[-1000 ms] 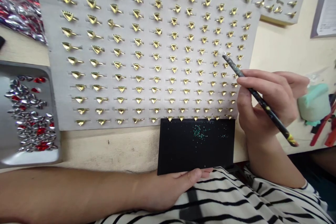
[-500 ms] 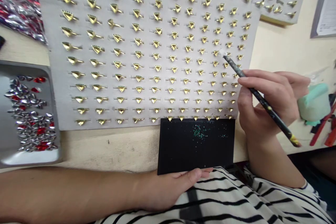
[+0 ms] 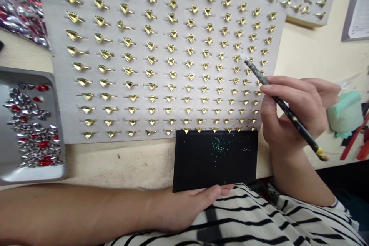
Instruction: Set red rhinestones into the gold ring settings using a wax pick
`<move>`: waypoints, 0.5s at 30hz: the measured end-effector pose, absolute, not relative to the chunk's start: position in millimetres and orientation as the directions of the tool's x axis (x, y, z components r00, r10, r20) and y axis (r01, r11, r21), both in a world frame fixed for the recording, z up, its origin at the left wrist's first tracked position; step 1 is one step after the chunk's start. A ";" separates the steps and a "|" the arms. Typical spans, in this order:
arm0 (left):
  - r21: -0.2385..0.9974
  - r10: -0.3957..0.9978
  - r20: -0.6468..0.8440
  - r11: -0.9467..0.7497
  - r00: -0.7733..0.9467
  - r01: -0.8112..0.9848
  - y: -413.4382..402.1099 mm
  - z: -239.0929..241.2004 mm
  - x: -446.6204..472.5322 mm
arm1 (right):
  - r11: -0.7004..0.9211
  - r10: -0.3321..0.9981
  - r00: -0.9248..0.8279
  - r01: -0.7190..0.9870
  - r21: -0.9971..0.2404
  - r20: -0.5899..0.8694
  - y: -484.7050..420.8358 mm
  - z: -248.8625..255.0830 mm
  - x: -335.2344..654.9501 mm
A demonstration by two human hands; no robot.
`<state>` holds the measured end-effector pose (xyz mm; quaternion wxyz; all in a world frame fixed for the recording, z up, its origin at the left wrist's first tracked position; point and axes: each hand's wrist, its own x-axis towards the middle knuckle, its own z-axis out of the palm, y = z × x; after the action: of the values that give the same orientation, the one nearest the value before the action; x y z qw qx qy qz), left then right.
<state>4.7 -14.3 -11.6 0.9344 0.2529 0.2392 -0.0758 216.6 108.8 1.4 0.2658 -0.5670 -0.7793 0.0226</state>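
The right hand point(image 3: 294, 109) grips a dark, pencil-like pick point(image 3: 313, 142) between thumb and fingers, its pale tip just above a gold ring setting point(image 3: 248, 60) near the right side of the grey board point(image 3: 66, 103). The left hand point(image 3: 184, 207) lies relaxed, holding nothing, at the near edge of a black pad point(image 3: 216, 169) dusted with green glitter point(image 3: 219, 146); the pad abuts the board's lower edge. Left of the board sits a metal tray point(image 3: 29, 175) of silver and red rhinestones point(image 3: 34, 130); right of it, a lump of teal putty point(image 3: 344, 113).
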 end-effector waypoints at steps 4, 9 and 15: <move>0.446 -0.022 -0.479 0.855 0.878 0.265 -13.4 -11.4 4.9 | 0.355 0.899 -0.221 0.874 -0.333 0.379 109.1 0.7 216.6; 0.445 -0.021 -0.471 0.858 0.882 0.258 -14.2 -12.8 5.6 | 0.359 0.900 -0.227 0.871 -0.336 0.373 108.8 2.0 215.8; 0.413 -0.054 -0.488 0.865 0.871 0.285 -11.4 -10.6 6.6 | 0.352 0.906 -0.231 0.878 -0.326 0.355 107.6 3.4 216.6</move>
<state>6.6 -11.4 -10.6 0.9361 0.2434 0.2370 -0.0905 216.6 107.6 3.4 0.2471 -0.5686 -0.7841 0.0285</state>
